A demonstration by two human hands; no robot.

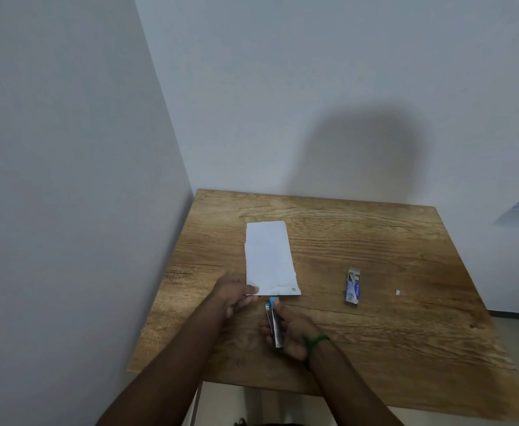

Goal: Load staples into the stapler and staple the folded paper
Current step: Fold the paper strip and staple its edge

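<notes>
A folded white paper (269,259) lies lengthwise on the wooden table (375,241). My left hand (235,295) pinches its near left corner. My right hand (292,332), with a green band at the wrist, grips a small metal stapler (273,324) with a blue tip. The stapler's tip points at the paper's near edge, just short of it. An open box of staples (353,287) lies on the table to the right of the paper.
A tiny white scrap (398,292) sits right of the staple box. White walls meet in a corner behind the table's far left. The table's left edge runs close to the left wall.
</notes>
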